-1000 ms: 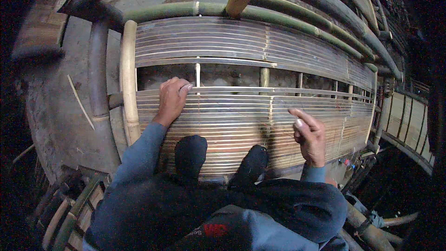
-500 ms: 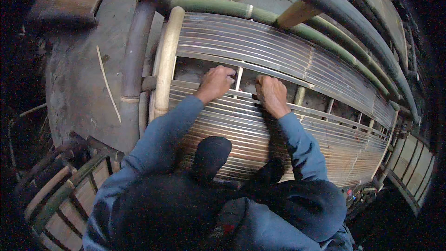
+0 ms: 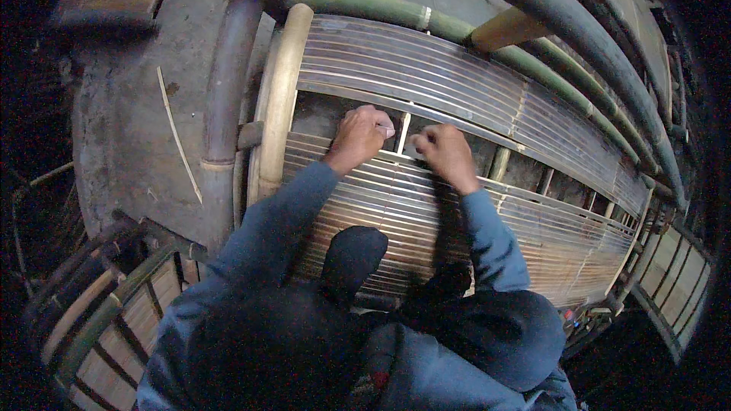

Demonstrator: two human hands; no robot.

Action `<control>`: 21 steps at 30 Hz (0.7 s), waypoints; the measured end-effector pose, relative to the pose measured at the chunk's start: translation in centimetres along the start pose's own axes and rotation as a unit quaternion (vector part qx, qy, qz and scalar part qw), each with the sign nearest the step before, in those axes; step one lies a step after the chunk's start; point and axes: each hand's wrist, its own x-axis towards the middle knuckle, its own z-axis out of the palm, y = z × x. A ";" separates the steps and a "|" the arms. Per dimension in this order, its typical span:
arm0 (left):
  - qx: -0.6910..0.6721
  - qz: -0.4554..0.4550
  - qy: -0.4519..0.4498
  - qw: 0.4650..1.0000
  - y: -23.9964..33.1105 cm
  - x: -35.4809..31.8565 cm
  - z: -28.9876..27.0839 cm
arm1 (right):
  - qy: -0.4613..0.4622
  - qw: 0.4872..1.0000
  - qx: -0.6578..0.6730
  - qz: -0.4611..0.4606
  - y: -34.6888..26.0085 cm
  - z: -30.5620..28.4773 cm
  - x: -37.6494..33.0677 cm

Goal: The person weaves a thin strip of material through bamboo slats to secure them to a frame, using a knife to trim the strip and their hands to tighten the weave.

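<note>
Floor: one stretch of grey floor (image 3: 171, 80), seen at the left and beyond the frame
Surface: one slatted bamboo surface (image 3: 403, 194), directly under the hands and feet
Bands: two, a greyish far band (image 3: 442, 68) and a browner near band (image 3: 548, 236), with one long gap (image 3: 324, 110) between them; their slats are too fine to count
Dark pole: one thick, curving across the top right (image 3: 548, 7)
Green poles: two in sight, one along the far edge (image 3: 381, 9), another behind it (image 3: 582, 65)
End pole: one, pale, at the surface's left end (image 3: 283, 106)
Sleeves: two, blue-grey, the left sleeve (image 3: 278, 209) and the right sleeve (image 3: 495, 240)
Feet: two, darkly covered, on the near band, left foot (image 3: 356, 259) and right foot (image 3: 451, 281)
Hands: two; left hand (image 3: 364, 137) at the gap with fingers curled toward the thumb, right hand (image 3: 448, 154) facing it with fingers bent and blurred; cannot tell whether either pinches anything
Strip: one, pale and thin, lying on the floor (image 3: 179, 137)
Crosspieces: several across the gap; the pale crosspiece (image 3: 404, 133) stands between the two hands, just beside both
</note>
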 end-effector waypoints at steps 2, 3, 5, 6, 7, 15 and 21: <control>-0.023 0.059 0.040 0.997 -0.7 -0.9 -1.0 | -0.105 0.898 0.384 0.186 -1.8 -2.5 -1.4; -0.039 0.057 0.028 0.997 0.0 -1.1 -1.4 | -0.131 0.824 0.527 0.164 -2.2 -2.7 -1.9; -0.068 0.053 0.005 0.996 1.5 -1.9 -2.3 | -0.111 0.849 0.494 0.148 -4.1 -1.4 -2.6; -0.067 0.073 0.000 0.995 1.5 -1.9 -2.2 | -0.121 0.869 0.464 0.124 -4.5 -0.8 -3.1; -0.081 0.084 0.000 0.993 1.4 -1.9 -2.2 | -0.121 0.883 0.440 0.105 -4.2 -0.1 -3.3; -0.130 0.112 -0.143 0.975 -1.8 -0.6 -4.3 | 0.263 0.875 0.399 0.075 -1.2 -10.6 -15.9; -0.045 0.098 -0.149 0.983 -2.0 1.3 -1.6 | 0.409 0.775 0.460 0.145 8.5 -17.2 -36.7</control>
